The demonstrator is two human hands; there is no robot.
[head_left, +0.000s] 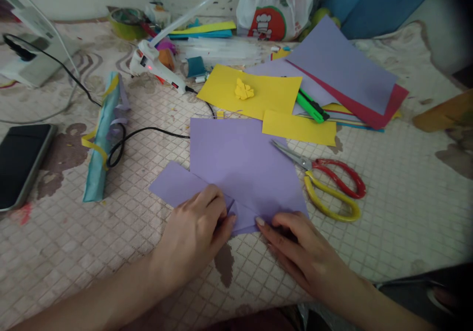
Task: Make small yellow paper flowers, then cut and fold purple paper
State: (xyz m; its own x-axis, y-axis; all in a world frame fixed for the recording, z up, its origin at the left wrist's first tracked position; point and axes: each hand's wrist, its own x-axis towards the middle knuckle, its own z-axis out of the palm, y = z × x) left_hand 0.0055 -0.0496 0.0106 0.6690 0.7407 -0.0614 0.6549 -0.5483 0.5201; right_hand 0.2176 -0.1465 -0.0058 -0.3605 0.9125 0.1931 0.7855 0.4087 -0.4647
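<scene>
A narrow purple paper strip (177,182) slants across a larger purple sheet (236,148), with a fold near its right part. My left hand (201,217) is closed, its thumb and fingers pinching the strip at the fold. My right hand (299,245) has its fingers curled, and a fingertip presses the strip's right end against the sheet; its other fingertips are partly hidden. Just right of the sheet lie scissors (306,163) with one red and one yellow handle, their blades slightly apart and the tips over the paper.
Behind the sheet are yellow paper (277,94) bearing a small yellow paper flower (244,89), a green cutter (310,105) and a glue gun (158,67) with a trailing black cord. A blue paper tube (101,139) and a phone (22,163) lie left. A plastic bag (277,6) stands behind.
</scene>
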